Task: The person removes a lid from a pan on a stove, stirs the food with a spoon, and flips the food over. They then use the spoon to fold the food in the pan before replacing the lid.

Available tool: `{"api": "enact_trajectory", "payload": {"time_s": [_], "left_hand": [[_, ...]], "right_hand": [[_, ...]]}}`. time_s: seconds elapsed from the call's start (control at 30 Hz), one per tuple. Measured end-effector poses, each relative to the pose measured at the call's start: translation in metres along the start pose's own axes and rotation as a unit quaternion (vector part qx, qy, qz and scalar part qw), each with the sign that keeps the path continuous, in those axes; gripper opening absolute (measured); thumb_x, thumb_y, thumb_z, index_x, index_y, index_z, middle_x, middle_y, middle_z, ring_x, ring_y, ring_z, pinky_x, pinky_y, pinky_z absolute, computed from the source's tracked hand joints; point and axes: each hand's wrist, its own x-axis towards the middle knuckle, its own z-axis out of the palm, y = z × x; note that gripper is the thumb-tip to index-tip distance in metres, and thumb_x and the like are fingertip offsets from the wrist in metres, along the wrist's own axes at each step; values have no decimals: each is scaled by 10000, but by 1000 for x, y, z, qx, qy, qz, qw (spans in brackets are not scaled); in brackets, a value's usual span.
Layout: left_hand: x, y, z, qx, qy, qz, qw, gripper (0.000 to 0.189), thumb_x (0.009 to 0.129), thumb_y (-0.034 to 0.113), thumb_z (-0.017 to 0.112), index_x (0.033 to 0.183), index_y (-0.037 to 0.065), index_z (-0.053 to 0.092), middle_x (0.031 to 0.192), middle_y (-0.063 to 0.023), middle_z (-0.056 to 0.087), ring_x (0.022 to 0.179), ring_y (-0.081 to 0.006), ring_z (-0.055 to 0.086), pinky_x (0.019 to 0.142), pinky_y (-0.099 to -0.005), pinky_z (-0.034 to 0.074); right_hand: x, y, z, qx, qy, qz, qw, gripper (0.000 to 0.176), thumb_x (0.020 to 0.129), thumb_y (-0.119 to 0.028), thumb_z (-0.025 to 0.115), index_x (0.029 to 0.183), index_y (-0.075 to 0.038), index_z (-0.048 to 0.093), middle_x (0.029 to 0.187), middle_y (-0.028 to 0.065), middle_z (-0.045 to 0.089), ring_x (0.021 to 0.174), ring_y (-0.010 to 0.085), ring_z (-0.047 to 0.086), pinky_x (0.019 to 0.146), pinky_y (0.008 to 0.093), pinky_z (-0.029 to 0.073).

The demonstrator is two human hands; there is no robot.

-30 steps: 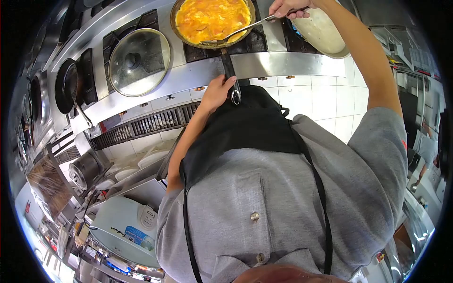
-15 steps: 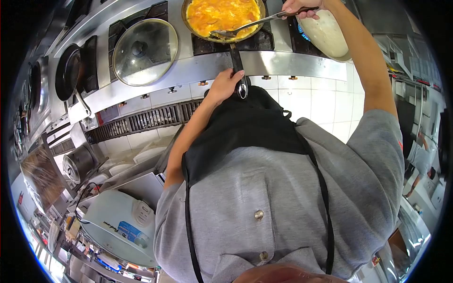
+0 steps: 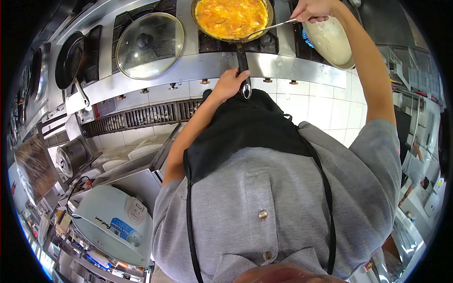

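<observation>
My left hand (image 3: 230, 85) is wrapped round the black handle of a frying pan (image 3: 242, 61). A yellow-orange egg mixture (image 3: 231, 18), with pieces in it, covers the pan's bottom. Beyond the pan's right side, my right hand (image 3: 314, 9) grips the end of a long-handled metal spoon (image 3: 278, 25). The spoon slants down to the left, its head at the pan's near rim, touching the edge of the egg. That head shows only thinly from this angle. The pan sits over a stove grate (image 3: 264, 45).
Left of the pan lies a glass lid (image 3: 151, 52), and farther left a black frying pan (image 3: 68, 59). A pale round pan (image 3: 332, 45) stands by a blue flame (image 3: 306, 37) at right. A rice cooker (image 3: 108, 221) is at lower left; another person (image 3: 415, 167) shows at far right.
The spoon's head has moved right and nearer, from over the egg's left part to the pan's near rim. My right hand has shifted right. My left hand keeps its hold on the handle.
</observation>
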Motion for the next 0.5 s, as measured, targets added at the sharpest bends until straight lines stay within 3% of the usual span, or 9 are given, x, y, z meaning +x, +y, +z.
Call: {"api": "enact_trajectory", "payload": {"time_s": [0.07,0.13,0.27,0.4,0.5], "left_hand": [[1,-3,1,10,7,4,1000,493,908,400,598,810,-82,575,712,-200,596,643,-254,566,626,-396,446],[2,-4,2,2,12,12,1000,481,925,394,598,740,-44,524,636,-85,494,595,-141,439,538,-345,380],[1,-2,1,-6,4,14,1000,484,924,393,600,740,-47,520,634,-84,493,592,-142,444,532,-352,380],[3,-8,3,-1,10,31,999,475,922,382,608,741,-48,519,634,-82,503,577,-138,444,515,-338,385],[5,-12,4,-5,8,37,999,464,918,373,618,740,-45,521,634,-77,505,574,-133,440,509,-326,386]], "right_hand": [[-6,-18,2,-118,6,-22,993,231,890,-238,599,988,-57,704,626,26,558,502,133,465,463,304,375],[-4,-25,0,-132,9,-26,991,237,884,-242,600,1004,-68,705,622,24,556,509,140,467,472,308,377],[4,-40,-2,-164,-15,-48,985,267,864,-229,609,1065,-76,696,645,10,547,551,132,471,482,303,377],[-8,-52,21,-121,38,28,992,264,857,-184,592,1094,-124,693,681,45,576,581,184,519,512,336,410],[13,-23,55,-75,110,22,991,296,873,-212,599,1117,-64,679,660,30,567,552,132,534,483,303,429]]}}
